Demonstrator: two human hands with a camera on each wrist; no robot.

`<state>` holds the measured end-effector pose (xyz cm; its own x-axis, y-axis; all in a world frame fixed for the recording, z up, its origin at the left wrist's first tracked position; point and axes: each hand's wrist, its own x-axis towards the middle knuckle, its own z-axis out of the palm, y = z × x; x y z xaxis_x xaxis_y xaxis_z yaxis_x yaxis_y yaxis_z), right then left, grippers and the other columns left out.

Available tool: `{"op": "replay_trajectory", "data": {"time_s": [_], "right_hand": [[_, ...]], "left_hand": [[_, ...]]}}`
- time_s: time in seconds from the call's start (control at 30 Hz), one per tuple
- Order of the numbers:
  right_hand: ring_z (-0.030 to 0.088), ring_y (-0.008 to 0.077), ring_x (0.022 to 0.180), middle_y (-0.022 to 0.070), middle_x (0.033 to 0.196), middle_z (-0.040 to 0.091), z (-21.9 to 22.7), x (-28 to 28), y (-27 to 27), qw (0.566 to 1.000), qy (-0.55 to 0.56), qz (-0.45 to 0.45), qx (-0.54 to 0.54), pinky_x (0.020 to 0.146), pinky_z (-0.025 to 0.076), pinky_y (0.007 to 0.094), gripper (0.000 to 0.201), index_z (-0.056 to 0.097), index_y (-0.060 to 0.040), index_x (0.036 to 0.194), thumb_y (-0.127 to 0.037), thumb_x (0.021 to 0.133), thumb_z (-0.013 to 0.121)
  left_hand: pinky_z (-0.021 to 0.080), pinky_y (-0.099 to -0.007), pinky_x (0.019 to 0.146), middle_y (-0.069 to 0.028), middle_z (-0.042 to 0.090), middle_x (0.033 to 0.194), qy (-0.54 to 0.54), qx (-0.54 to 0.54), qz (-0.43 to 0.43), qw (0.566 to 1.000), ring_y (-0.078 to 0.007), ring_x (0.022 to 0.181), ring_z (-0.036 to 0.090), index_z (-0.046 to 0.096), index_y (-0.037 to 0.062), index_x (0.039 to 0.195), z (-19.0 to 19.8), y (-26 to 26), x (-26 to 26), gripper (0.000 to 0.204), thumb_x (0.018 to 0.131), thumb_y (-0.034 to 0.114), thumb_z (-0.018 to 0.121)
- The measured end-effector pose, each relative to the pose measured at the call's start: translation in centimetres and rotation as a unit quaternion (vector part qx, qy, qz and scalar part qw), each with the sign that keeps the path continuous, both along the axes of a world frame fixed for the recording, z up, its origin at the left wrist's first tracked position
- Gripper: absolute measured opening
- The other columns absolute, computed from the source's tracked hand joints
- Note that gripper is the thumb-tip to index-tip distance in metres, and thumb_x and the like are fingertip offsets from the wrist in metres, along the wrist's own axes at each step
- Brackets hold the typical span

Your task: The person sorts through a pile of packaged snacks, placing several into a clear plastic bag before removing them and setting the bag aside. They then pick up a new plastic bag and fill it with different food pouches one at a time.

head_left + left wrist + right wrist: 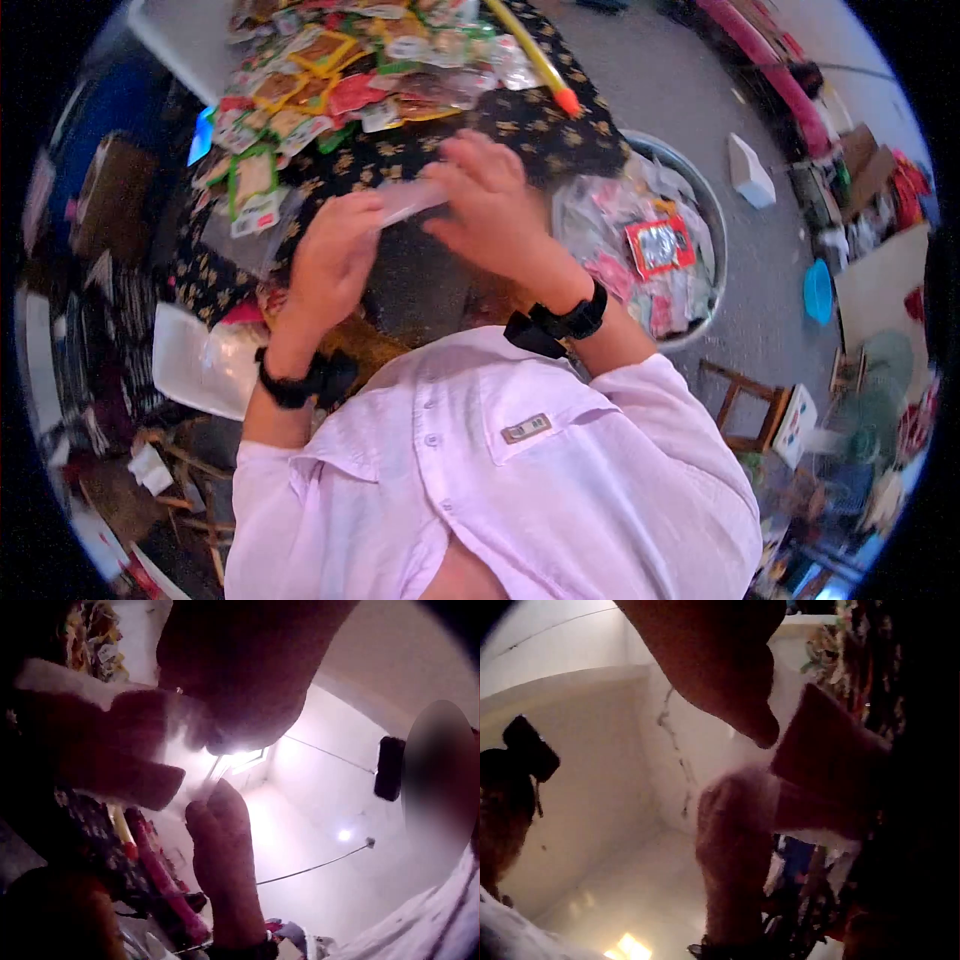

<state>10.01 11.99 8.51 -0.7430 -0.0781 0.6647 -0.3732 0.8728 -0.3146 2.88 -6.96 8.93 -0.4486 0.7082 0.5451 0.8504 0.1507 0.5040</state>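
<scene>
The left hand (335,255) is gripping one end of a clear plastic bag (408,200) while the right hand (490,205) is pinching the other, both working near the packets (335,75) heaping the floral surface (400,155).

Between the left hand (335,255) and right hand (490,205) spans a clear, flat plastic sleeve (408,200); ahead, multicoloured flat plastic packets (350,75) lie heaped on the black flowered-cloth worktop (580,135); right of the right hand, a round grey metal basin (722,250); left-behind the left hand, a white plastic tray (200,365).
</scene>
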Motion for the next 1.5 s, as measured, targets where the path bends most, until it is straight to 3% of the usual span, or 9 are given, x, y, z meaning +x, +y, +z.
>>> {"op": "replay_trajectory", "data": {"time_s": [0.1, 0.4, 0.53, 0.8, 0.93, 1.07, 1.2, 1.3, 1.5], "right_hand": [[0.05, 0.0244, 0.083, 0.0064, 0.082, 0.053, 1.5, 1.4, 0.1, 0.989, -0.077, 0.124, 0.011, 0.071, 0.037, 0.0355, 0.025, 0.053, -0.0082, 0.083, -0.017, 0.061, 0.061], [0.051, 0.0296, 0.064, 0.0116, 0.065, 0.051, 0.9, 5.6, 3.6, 0.961, -0.245, 0.112, -0.055, 0.056, 0.04, 0.0375, 0.009, 0.049, -0.005, 0.068, -0.013, 0.065, 0.052], [0.051, 0.0291, 0.064, 0.0126, 0.067, 0.051, 1.4, 9.0, 8.0, 0.973, -0.201, 0.033, -0.111, 0.056, 0.039, 0.0347, 0.009, 0.048, -0.0035, 0.07, -0.01, 0.066, 0.053], [0.043, 0.0091, 0.062, -0.002, 0.065, 0.045, -3.0, 13.9, 18.5, 0.879, -0.295, -0.139, -0.348, 0.056, 0.038, 0.0269, 0.005, 0.05, -0.0026, 0.07, -0.007, 0.07, 0.05], [0.043, 0.0084, 0.058, -0.0011, 0.062, 0.045, -9.5, 14.7, 28.0, 0.877, -0.33, -0.29, -0.196, 0.052, 0.037, 0.0235, 0.009, 0.049, -0.0032, 0.066, -0.009, 0.073, 0.051], [0.054, 0.0322, 0.064, 0.0207, 0.069, 0.053, -11.5, 13.7, 34.0, 0.865, -0.307, -0.394, -0.04, 0.054, 0.04, 0.0393, 0.018, 0.051, 0.0, 0.073, -0.018, 0.072, 0.047], [0.052, 0.0377, 0.067, 0.0212, 0.07, 0.054, -13.6, 12.1, 34.5, 0.839, -0.293, -0.458, 0.029, 0.055, 0.04, 0.0419, 0.019, 0.051, -0.0003, 0.072, -0.017, 0.076, 0.044], [0.051, 0.0382, 0.072, 0.0215, 0.074, 0.054, -17.3, 10.4, 34.2, 0.905, -0.229, -0.356, 0.028, 0.058, 0.04, 0.0402, 0.017, 0.052, -0.0003, 0.073, -0.014, 0.076, 0.043], [0.052, 0.0203, 0.066, 0.0113, 0.068, 0.052, -16.8, 5.8, 22.2, 0.916, -0.248, -0.293, -0.113, 0.061, 0.041, 0.0285, 0.006, 0.051, -0.0014, 0.077, -0.007, 0.074, 0.05]], "left_hand": [[0.038, -0.0303, 0.079, -0.0134, 0.054, 0.096, -0.153, -0.001, -0.051, 0.987, -0.0249, 0.09, 0.051, 0.052, 0.0009, 0.09, 1.7, -0.5, 1.6, 0.015, 0.076, 0.003, 0.048], [0.041, -0.0221, 0.068, -0.0055, 0.053, 0.092, -0.489, -0.037, -0.109, 0.865, -0.0115, 0.081, 0.05, 0.05, 0.0001, 0.096, -1.1, -0.6, 2.6, 0.02, 0.076, 0.004, 0.049], [0.042, -0.0206, 0.059, -0.0037, 0.052, 0.091, -0.503, -0.108, -0.042, 0.856, -0.0087, 0.072, 0.05, 0.049, 0.0005, 0.098, -4.2, -1.7, 1.1, 0.022, 0.077, 0.007, 0.05], [0.042, -0.0236, 0.061, -0.0023, 0.053, 0.082, -0.49, -0.147, 0.02, 0.859, -0.0096, 0.068, 0.051, 0.05, 0.0015, 0.093, -10.7, -4.7, -0.3, 0.02, 0.076, 0.012, 0.052], [0.042, -0.0252, 0.064, -0.0038, 0.055, 0.08, -0.422, -0.203, 0.08, 0.88, -0.0118, 0.072, 0.052, 0.053, 0.0022, 0.09, -11.7, -5.9, -0.2, 0.021, 0.075, 0.016, 0.054], [0.042, -0.0282, 0.068, -0.0078, 0.057, 0.084, -0.402, -0.191, 0.101, 0.89, -0.0163, 0.078, 0.054, 0.053, 0.0021, 0.092, -11.8, -7.6, -0.6, 0.024, 0.074, 0.019, 0.054], [0.042, -0.0289, 0.068, -0.0083, 0.057, 0.084, -0.413, -0.152, 0.13, 0.889, -0.017, 0.078, 0.054, 0.053, 0.002, 0.092, -11.3, -9.1, -0.4, 0.025, 0.074, 0.019, 0.054], [0.042, -0.0283, 0.067, -0.0073, 0.056, 0.081, -0.403, -0.111, 0.157, 0.894, -0.0154, 0.075, 0.053, 0.053, 0.0018, 0.091, -10.9, -10.4, -0.2, 0.023, 0.074, 0.018, 0.055], [0.041, -0.0259, 0.066, -0.0058, 0.055, 0.077, -0.331, 0.0, 0.293, 0.897, -0.0129, 0.073, 0.051, 0.053, 0.0016, 0.087, -10.4, -16.2, -1.1, 0.018, 0.075, 0.015, 0.054]]}}
